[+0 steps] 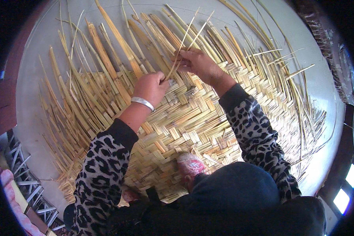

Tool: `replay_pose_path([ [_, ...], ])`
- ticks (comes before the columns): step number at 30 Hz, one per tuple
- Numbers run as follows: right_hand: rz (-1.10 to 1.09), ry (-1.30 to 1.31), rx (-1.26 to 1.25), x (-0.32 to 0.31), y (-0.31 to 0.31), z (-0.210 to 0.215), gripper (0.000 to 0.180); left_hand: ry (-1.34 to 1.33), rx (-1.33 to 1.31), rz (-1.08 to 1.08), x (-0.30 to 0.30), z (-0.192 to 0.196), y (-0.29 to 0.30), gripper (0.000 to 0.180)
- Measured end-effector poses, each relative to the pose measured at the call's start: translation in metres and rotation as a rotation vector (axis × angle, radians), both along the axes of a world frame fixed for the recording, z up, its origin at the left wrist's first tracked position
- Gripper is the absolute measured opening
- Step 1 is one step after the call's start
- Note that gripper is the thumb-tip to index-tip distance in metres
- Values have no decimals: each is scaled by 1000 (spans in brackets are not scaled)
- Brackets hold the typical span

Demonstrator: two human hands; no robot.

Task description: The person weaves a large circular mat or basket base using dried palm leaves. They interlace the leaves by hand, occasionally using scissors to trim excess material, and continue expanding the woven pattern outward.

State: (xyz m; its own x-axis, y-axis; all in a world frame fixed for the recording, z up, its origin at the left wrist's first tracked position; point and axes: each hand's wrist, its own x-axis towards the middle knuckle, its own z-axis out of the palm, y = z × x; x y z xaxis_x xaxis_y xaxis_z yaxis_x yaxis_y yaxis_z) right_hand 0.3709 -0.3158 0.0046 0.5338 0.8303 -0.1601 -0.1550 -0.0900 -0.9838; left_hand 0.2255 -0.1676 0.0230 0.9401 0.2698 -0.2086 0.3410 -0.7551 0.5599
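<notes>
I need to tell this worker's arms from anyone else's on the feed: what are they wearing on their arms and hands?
Both arms wear long leopard-print sleeves, grey-beige with black spots, ending in plain dark cuffs. The left hand is bare, with a silver bangle at the wrist. The right hand is bare too, with no glove or jewellery visible.

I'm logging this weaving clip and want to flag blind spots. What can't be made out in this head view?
- Left hand: its fingertips are curled under, so the grip on the thin strip is hidden.
- Right hand: the palm side faces away.
- Woven mat: its near edge is covered by the person's sleeves and lap.
- Picture corners: black fisheye rim; the surroundings are cut off.
</notes>
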Motion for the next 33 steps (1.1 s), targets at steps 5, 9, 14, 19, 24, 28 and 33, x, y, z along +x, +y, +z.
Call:
replay_pose_path([
  [5, 118, 264, 15, 6, -22, 8, 54, 61, -95, -49, 2, 2, 6, 24],
  [9, 104, 438, 49, -6, -43, 12, 49, 185, -183, -127, 11, 0, 15, 24],
  [14, -145, 470, 29, -19, -48, 6, 27, 271, -428, -149, 21, -8, 21, 26],
  [19, -278, 528, 15, -17, -43, -1, 27, 303, -336, -221, 32, -10, 27, 18],
  [24, -345, 498, -4, -20, -43, -1, 27, 188, -80, -359, 38, 1, 23, 22],
  [28, -342, 490, 28, -22, -45, -1, 26, 321, 16, -424, 46, 14, 21, 25],
  [33, -269, 544, 17, -12, -38, -3, 33, 313, 174, -409, 42, 20, 12, 25],
])
